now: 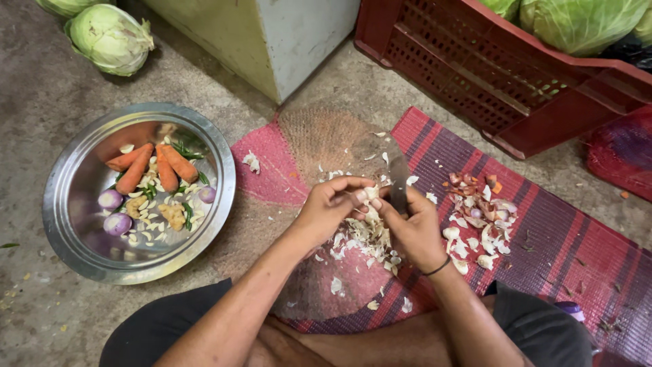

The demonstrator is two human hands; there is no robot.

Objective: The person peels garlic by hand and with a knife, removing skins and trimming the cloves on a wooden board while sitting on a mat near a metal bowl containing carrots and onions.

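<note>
Peeling step: left hand (331,207) pinches a garlic clove (370,195); right hand (411,228) grips a knife (398,182) against it. Judged next: ease skin off onto the peel heap (367,238).

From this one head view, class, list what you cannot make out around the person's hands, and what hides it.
1. The small piece between the fingertips of the left hand and right hand: too small, covered by fingers.
2. The knife: its handle is hidden in the right hand.
3. The red crate: cut off by the top edge.
4. The cabbages in it: only tops show.

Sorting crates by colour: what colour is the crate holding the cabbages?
Dark red crate, seen best in the head view.
</note>
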